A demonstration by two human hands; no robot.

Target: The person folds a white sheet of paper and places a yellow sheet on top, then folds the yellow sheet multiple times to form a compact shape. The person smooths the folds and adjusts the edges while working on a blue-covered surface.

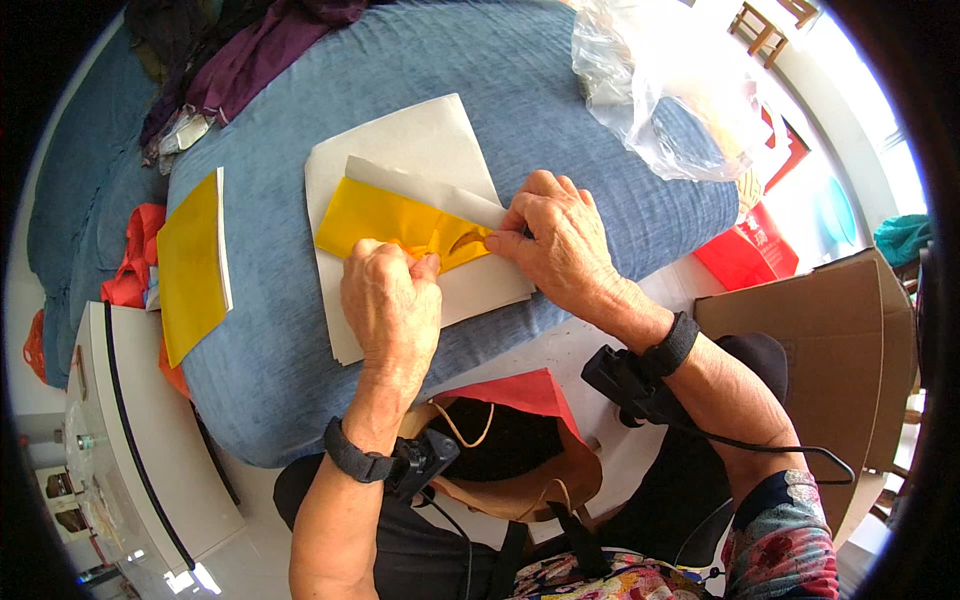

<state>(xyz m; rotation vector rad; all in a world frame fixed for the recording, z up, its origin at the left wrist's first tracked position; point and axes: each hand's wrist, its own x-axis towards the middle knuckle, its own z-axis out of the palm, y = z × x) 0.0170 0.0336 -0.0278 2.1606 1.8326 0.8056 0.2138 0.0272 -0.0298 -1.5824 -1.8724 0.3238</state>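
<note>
Between my two hands lies a yellow sheet [382,215], partly folded, with a pale paper edge [431,187] showing behind it. It rests on a stack of off-white paper [405,135] on the blue fabric-covered seat or bed. My left hand [391,300] pinches the near edge of the yellow sheet, thumb and fingers together. The right end is held by my right hand [559,244] between thumb and fingers. A dark brownish patch [469,240] shows on the yellow surface near my right thumb.
A stack of yellow sheets [196,262] lies at the left. A clear plastic bag [637,97] sits at upper right. Below my hands stands an open paper bag [517,442] with dark contents. A cardboard box [802,375] is at right, a white cabinet [165,420] at left.
</note>
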